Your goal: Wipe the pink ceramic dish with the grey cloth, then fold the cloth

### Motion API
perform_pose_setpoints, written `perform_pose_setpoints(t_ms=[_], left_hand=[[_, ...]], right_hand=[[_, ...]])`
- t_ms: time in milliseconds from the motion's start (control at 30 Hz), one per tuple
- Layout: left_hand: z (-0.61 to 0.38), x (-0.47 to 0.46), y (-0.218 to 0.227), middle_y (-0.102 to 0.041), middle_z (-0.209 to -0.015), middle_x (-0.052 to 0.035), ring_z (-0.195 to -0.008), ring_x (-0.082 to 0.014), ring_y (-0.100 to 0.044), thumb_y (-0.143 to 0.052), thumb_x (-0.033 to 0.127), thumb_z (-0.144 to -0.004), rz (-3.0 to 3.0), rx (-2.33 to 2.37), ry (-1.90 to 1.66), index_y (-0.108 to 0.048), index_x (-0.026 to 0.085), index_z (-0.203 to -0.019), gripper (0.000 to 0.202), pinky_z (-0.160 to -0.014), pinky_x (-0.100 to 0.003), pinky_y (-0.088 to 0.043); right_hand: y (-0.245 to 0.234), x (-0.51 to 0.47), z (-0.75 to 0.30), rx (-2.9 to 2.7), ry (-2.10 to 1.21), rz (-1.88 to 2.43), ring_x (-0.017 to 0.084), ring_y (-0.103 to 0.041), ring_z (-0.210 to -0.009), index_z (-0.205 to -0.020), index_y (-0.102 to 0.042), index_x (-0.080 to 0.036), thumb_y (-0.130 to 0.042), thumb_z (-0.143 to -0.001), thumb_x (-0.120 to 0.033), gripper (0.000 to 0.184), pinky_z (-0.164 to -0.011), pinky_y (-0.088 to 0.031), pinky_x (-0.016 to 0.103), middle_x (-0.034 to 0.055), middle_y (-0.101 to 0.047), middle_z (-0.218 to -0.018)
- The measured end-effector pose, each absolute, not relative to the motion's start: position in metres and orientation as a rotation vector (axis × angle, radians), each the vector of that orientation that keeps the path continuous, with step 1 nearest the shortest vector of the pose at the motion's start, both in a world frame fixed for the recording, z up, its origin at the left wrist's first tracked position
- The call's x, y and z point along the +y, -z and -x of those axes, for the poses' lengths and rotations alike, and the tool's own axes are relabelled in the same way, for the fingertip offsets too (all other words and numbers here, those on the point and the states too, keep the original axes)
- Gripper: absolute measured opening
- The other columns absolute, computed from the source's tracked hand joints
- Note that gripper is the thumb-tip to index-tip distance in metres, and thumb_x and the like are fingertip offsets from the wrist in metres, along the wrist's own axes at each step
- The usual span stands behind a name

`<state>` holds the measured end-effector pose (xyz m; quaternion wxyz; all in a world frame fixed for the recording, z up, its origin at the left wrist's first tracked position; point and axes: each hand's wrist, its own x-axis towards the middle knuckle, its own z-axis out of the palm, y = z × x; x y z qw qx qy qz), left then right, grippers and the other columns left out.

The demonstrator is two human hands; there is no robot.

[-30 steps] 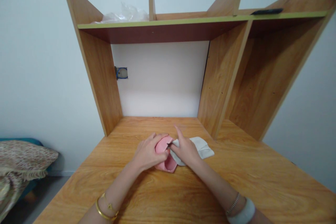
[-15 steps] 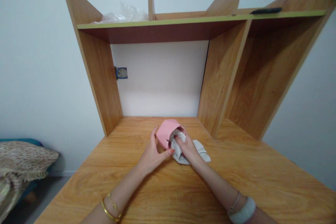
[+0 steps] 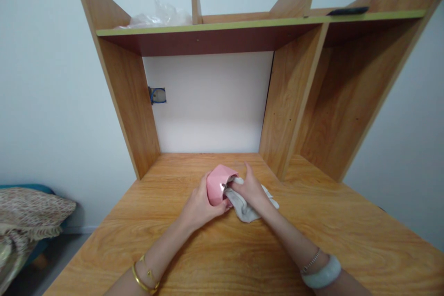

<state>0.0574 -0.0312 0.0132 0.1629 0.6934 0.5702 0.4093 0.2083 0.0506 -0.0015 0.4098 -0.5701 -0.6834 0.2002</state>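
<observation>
A pink cup (image 3: 218, 185) is tipped on its side just above the wooden desk (image 3: 243, 259), its mouth turned to the right. My left hand (image 3: 198, 206) is wrapped round the cup from the left and below. My right hand (image 3: 251, 189) is closed on a pale grey cloth (image 3: 247, 210) and presses it into the cup's mouth. Part of the cloth trails onto the desk under that hand. The inside of the cup is hidden by the cloth and fingers.
Wooden shelf uprights (image 3: 133, 115) (image 3: 282, 111) stand at the back of the desk, with a shelf board (image 3: 243, 25) above. Crumpled clear plastic (image 3: 156, 16) and a dark flat object (image 3: 347, 10) lie on that shelf. A bed with patterned bedding (image 3: 24, 212) is at far left.
The cup lay low on the desk under both hands one second ago; it was lifted and tipped, and my right hand pushed the cloth into its mouth. The view shifted slightly.
</observation>
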Motion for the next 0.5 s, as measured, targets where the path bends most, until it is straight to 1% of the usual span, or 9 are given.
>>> perform_pose_setpoints(t_ms=[67, 133, 233, 300, 367, 433, 500], left_hand=[[-0.061, -0.034, -0.014, -0.061, -0.1, -0.0094, -0.088, -0.0243, -0.058, -0.063, 0.042, -0.062, -2.005, 1.716, -1.083, -0.03, 0.016, -0.126, 0.077, -0.074, -0.034, -0.045], [-0.064, -0.036, -0.015, -0.062, -0.096, -0.0104, -0.084, -0.026, -0.06, -0.061, 0.043, -0.062, -2.024, 1.803, -1.002, -0.03, 0.014, -0.127, 0.078, -0.072, -0.035, -0.045], [-0.064, -0.037, -0.016, -0.063, -0.095, -0.0108, -0.083, -0.0271, -0.06, -0.059, 0.041, -0.063, -2.051, 1.872, -0.96, -0.026, 0.014, -0.131, 0.08, -0.072, -0.036, -0.045], [-0.06, -0.036, -0.015, -0.063, -0.097, -0.0109, -0.083, -0.0271, -0.06, -0.058, 0.039, -0.064, -2.066, 1.901, -0.973, -0.023, 0.015, -0.133, 0.081, -0.074, -0.036, -0.045], [-0.055, -0.034, -0.014, -0.063, -0.096, -0.0105, -0.082, -0.0266, -0.06, -0.057, 0.039, -0.065, -2.074, 1.924, -0.975, -0.023, 0.015, -0.134, 0.08, -0.074, -0.036, -0.044], [-0.05, -0.032, -0.014, -0.064, -0.093, -0.0094, -0.08, -0.0257, -0.061, -0.055, 0.04, -0.067, -2.065, 1.917, -0.98, -0.026, 0.016, -0.134, 0.077, -0.073, -0.036, -0.044], [-0.046, -0.03, -0.014, -0.064, -0.093, -0.0086, -0.081, -0.0245, -0.06, -0.05, 0.043, -0.071, -2.037, 1.856, -1.047, -0.027, 0.017, -0.134, 0.071, -0.075, -0.034, -0.044]], right_hand=[[-0.006, 0.042, -0.212, -1.82, -0.307, 1.523, 0.022, -0.06, -0.068, -0.134, -0.02, -0.01, -0.057, -0.066, -0.034, 0.081, -0.056, -0.041, 0.028, 0.0073, -0.064, -0.074], [-0.012, 0.034, -0.214, -1.913, -0.145, 1.549, 0.021, -0.059, -0.06, -0.136, -0.012, -0.01, -0.053, -0.07, -0.032, 0.081, -0.053, -0.037, 0.026, 0.0034, -0.062, -0.062], [-0.015, 0.029, -0.212, -1.981, -0.05, 1.531, 0.021, -0.059, -0.058, -0.137, -0.004, -0.013, -0.051, -0.073, -0.033, 0.082, -0.052, -0.035, 0.026, 0.0012, -0.06, -0.058], [-0.012, 0.029, -0.21, -1.992, -0.11, 1.511, 0.022, -0.059, -0.059, -0.138, -0.002, -0.014, -0.051, -0.073, -0.035, 0.084, -0.052, -0.036, 0.026, 0.0019, -0.061, -0.061], [-0.006, 0.032, -0.208, -1.998, -0.239, 1.454, 0.022, -0.06, -0.063, -0.138, -0.003, -0.014, -0.052, -0.073, -0.036, 0.084, -0.054, -0.038, 0.026, 0.0043, -0.063, -0.069], [0.001, 0.034, -0.205, -2.007, -0.422, 1.349, 0.021, -0.06, -0.067, -0.138, -0.005, -0.014, -0.051, -0.073, -0.032, 0.082, -0.057, -0.04, 0.027, 0.0072, -0.065, -0.079], [0.007, 0.035, -0.203, -1.981, -0.584, 1.232, 0.02, -0.061, -0.075, -0.137, -0.008, -0.014, -0.049, -0.073, -0.027, 0.078, -0.064, -0.043, 0.029, 0.0098, -0.063, -0.092]])
